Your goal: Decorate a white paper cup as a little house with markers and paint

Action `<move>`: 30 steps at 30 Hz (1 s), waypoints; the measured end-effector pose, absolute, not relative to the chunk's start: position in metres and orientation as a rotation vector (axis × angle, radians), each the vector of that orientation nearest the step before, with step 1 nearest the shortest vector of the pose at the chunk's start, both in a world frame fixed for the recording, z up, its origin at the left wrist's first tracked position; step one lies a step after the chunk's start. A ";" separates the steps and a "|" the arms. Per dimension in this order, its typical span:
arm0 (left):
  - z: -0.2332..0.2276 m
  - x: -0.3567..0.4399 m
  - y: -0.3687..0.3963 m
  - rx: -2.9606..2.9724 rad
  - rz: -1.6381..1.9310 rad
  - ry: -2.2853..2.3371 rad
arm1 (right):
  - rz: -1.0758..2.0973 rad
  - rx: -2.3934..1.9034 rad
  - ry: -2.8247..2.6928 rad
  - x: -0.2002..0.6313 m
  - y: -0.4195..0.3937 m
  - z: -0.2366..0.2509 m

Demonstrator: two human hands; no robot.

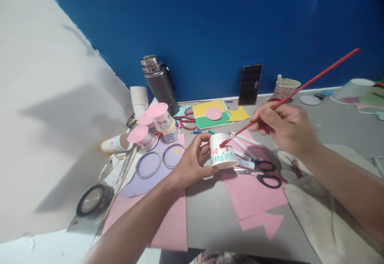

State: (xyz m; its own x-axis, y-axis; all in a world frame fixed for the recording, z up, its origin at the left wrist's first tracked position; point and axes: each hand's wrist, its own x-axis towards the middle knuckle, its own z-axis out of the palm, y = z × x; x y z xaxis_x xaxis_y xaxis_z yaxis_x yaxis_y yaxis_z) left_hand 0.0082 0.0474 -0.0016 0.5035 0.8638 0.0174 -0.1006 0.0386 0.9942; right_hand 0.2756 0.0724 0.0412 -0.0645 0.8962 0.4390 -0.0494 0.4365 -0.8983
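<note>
My left hand [192, 162] grips a white paper cup [220, 158] turned upside down, thumb near the rim and fingers behind the base. Green zigzag strokes and red flower-like marks cover part of its side. In my right hand [285, 130] is a long red paintbrush [315, 82], pinched low on the handle. Its red-coated tip touches the cup's side near the upper part. Below the cup lie black-handled scissors [267, 174] and several white marker pens [246, 146] on pink paper [255, 200].
Decorated paper cups with pink discs [158, 110] stand at the left, near a stack of white cups [139, 98]. A steel flask [160, 86] and a phone [250, 85] lean on the blue wall. Two grey rings [148, 165] lie on purple paper. Cloth [327, 200] covers the right side.
</note>
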 end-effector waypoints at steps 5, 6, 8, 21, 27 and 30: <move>-0.001 0.008 0.047 1.331 0.867 0.730 | 0.934 -0.805 -1.422 0.277 0.073 0.040; -0.002 0.008 0.047 1.332 0.864 0.724 | 0.936 -0.810 -1.435 0.277 0.073 0.039; -0.002 0.007 0.047 1.337 0.861 0.711 | 0.934 -0.817 -1.450 0.277 0.073 0.039; 0.002 0.009 0.045 1.304 0.863 0.736 | 0.910 -0.874 -1.369 0.282 0.075 0.044; 0.002 0.009 0.046 1.297 0.858 0.732 | 0.933 -0.867 -1.381 0.280 0.074 0.044; 0.003 0.009 0.046 1.303 0.857 0.732 | 0.945 -0.854 -1.346 0.279 0.073 0.045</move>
